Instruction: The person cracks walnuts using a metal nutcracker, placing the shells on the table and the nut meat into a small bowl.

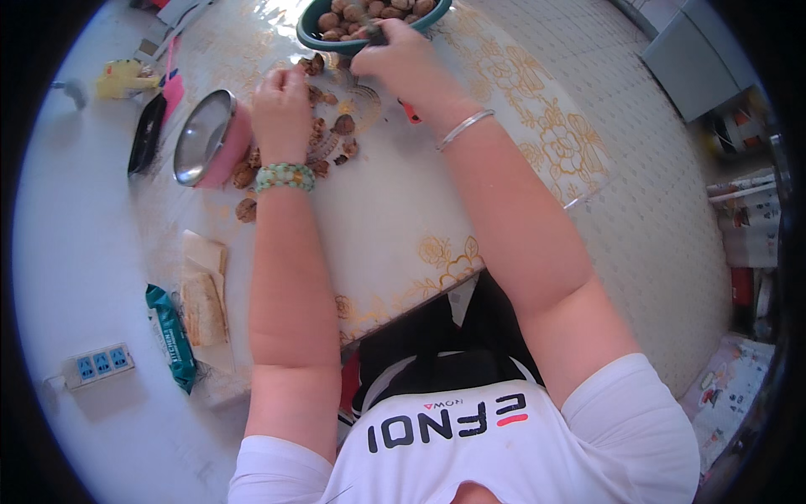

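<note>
My right hand (403, 66) grips a dark tool (376, 33) at the near rim of a green plastic basin (327, 45). The tool's far end is blurred over the walnuts (352, 28) heaped in the basin. A red-and-black piece (410, 112) shows below that hand; whether it belongs to the tool is unclear. My left hand (282, 107) is low over the table, fingers bent, with fingertips beside a cracked walnut (312, 64). Its palm side is hidden, so a hold is uncertain. Broken walnut shells (343, 125) lie scattered to its right.
Left of my left hand stands a pink bowl (214, 142) with a steel inside. A walnut (246, 210), flatbread (203, 309) on paper and a teal packet (171, 340) lie nearer me. A black tray (148, 135) and power strip (101, 365) are at left.
</note>
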Action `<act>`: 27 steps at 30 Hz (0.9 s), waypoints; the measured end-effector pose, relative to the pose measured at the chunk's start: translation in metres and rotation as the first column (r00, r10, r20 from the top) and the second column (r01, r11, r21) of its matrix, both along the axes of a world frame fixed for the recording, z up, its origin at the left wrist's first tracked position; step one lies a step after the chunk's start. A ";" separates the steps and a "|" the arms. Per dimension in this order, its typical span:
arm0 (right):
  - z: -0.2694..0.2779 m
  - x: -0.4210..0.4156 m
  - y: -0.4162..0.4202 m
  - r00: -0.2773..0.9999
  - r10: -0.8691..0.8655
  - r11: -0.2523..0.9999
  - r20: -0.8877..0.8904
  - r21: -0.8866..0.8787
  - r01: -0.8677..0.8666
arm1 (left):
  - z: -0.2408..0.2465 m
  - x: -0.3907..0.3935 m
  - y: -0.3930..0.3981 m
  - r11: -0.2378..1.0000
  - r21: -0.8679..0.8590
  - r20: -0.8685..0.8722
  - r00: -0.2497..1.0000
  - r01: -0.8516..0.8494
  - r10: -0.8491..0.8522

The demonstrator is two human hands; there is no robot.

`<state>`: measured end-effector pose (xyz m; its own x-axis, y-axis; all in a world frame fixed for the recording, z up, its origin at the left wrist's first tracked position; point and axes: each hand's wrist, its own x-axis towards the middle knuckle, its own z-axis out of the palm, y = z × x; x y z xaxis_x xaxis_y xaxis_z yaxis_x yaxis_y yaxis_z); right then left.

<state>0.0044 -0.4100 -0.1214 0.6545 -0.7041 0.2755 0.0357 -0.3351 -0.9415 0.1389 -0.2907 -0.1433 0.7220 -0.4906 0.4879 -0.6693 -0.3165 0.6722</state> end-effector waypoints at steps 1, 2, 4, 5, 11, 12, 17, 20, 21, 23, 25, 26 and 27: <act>0.001 -0.001 -0.004 0.991 -0.012 0.986 0.134 0.166 -0.010 | -0.002 0.002 0.001 0.999 0.039 0.042 0.999 0.007 -0.008; 0.002 -0.001 -0.008 0.964 -0.042 0.945 0.262 0.324 -0.047 | -0.004 0.003 0.005 0.997 0.080 0.083 0.996 0.010 -0.016; 0.000 -0.006 -0.021 0.884 -0.131 0.842 0.449 0.521 -0.141 | -0.002 -0.001 0.004 0.996 0.088 0.104 0.994 0.016 -0.025; -0.004 -0.009 -0.027 0.857 -0.173 0.779 0.485 0.600 -0.182 | 0.001 -0.005 0.004 0.995 0.095 0.062 0.998 -0.007 0.001; -0.007 -0.003 -0.033 0.729 -0.508 0.545 0.459 0.827 -0.141 | 0.051 -0.011 -0.040 0.987 0.112 0.190 0.972 0.118 -0.137; -0.003 -0.003 -0.026 0.720 -0.508 0.555 0.473 0.819 -0.146 | 0.060 -0.004 -0.051 0.978 0.143 0.212 0.961 0.150 -0.179; 0.002 -0.004 -0.018 0.767 -0.471 0.579 0.437 0.809 -0.106 | 0.064 0.020 -0.120 0.933 0.330 0.259 0.937 0.143 -0.236; -0.003 -0.003 -0.020 0.777 -0.453 0.606 0.436 0.790 -0.091 | 0.051 0.034 -0.142 0.889 0.452 0.269 0.938 0.076 -0.217; -0.003 -0.004 -0.019 0.786 -0.455 0.621 0.418 0.782 -0.057 | 0.050 0.036 -0.148 0.870 0.490 0.270 0.941 0.050 -0.206; 0.000 -0.003 -0.015 0.805 -0.453 0.648 0.382 0.762 0.003 | 0.047 0.040 -0.153 0.857 0.515 0.214 0.963 0.031 -0.163; -0.001 -0.001 -0.012 0.809 -0.428 0.704 0.402 0.710 0.019 | 0.042 0.039 -0.149 0.898 0.439 0.226 0.964 0.026 -0.138; 0.000 0.000 -0.009 0.813 -0.411 0.730 0.413 0.683 0.023 | 0.041 0.041 -0.146 0.914 0.404 0.218 0.967 0.031 -0.129; -0.002 0.000 -0.011 0.829 -0.401 0.760 0.390 0.647 0.063 | 0.044 0.033 -0.145 0.929 0.367 0.205 0.970 0.047 -0.130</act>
<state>0.0045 -0.4206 -0.1235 0.3450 -0.9384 -0.0199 0.5313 0.2128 -0.8200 0.1724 -0.4356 -0.0994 0.5615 -0.7185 0.4105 -0.8240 -0.4400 0.3569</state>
